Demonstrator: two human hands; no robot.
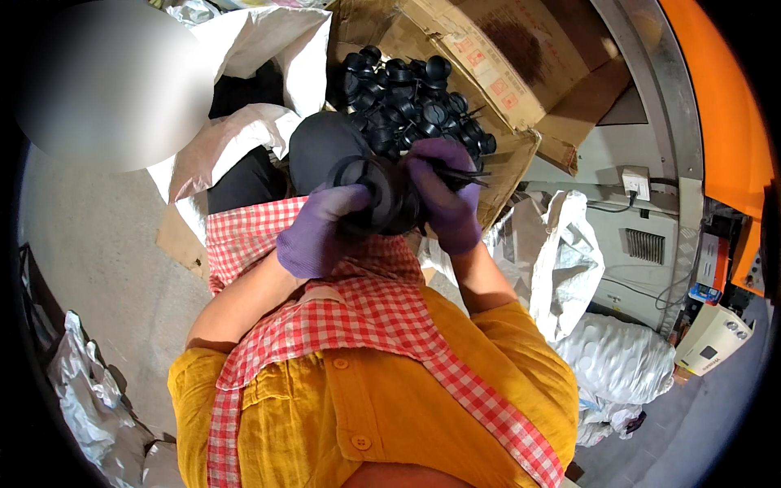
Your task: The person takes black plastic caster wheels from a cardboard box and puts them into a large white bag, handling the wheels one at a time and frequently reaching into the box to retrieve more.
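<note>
Both my hands wear purple gloves and meet over my lap. My left hand [320, 230] is closed round a black round plastic part [355, 173] with a ring-shaped rim. Against the other side of that dark cluster my right hand [446, 193] is closed too. Thin black prongs [468, 174] stick out from its fingers to the right. Whether the hands hold one joined piece or two separate ones I cannot tell. Just beyond them, a heap of similar black round parts [400, 99] lies in an open cardboard box [514, 156].
An open white sack [305, 69] with dark contents stands at the left of the box. White plastic bags [567, 260] sit to the right, near a grey machine panel with a plug [635, 180]. A beige device [716, 340] stands farther right. Crumpled silvery bags [89, 398] lie at lower left.
</note>
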